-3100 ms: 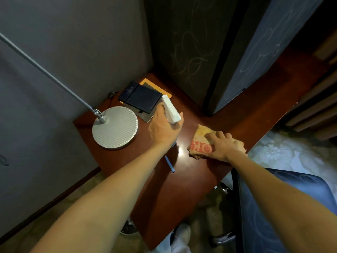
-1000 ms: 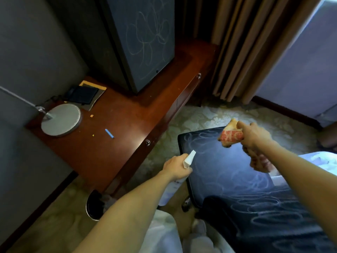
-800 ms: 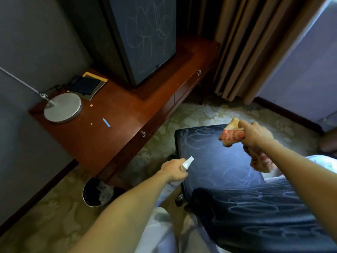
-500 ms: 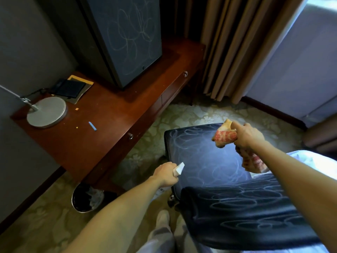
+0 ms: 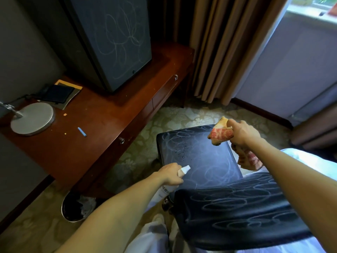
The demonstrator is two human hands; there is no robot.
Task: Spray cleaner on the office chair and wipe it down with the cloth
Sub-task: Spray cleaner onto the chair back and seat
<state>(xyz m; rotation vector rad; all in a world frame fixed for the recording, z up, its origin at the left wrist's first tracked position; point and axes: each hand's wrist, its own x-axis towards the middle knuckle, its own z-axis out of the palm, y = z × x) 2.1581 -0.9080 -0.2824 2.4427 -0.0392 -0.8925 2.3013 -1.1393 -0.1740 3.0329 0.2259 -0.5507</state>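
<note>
The black office chair (image 5: 200, 161) stands in front of me, its seat and backrest covered in white scribble marks, with small dark droplets on the seat's left part. My left hand (image 5: 170, 175) grips a white spray bottle (image 5: 184, 170) at the seat's near left edge, nozzle pointing over the seat. My right hand (image 5: 240, 133) holds a crumpled red and tan cloth (image 5: 219, 133) above the seat's far right corner; part of the cloth hangs below the wrist.
A dark red wooden desk (image 5: 102, 128) runs along the left with a round lamp base (image 5: 32, 118), a blue chalk stick (image 5: 82, 132) and a black scribbled cabinet (image 5: 116, 39). A waste bin (image 5: 76, 207) sits on the carpet under the desk. Curtains (image 5: 218, 48) hang behind.
Both hands left the desk with bottle and cloth and came over the chair. In the last second the left hand moved closer to the seat, and droplets now show on it.
</note>
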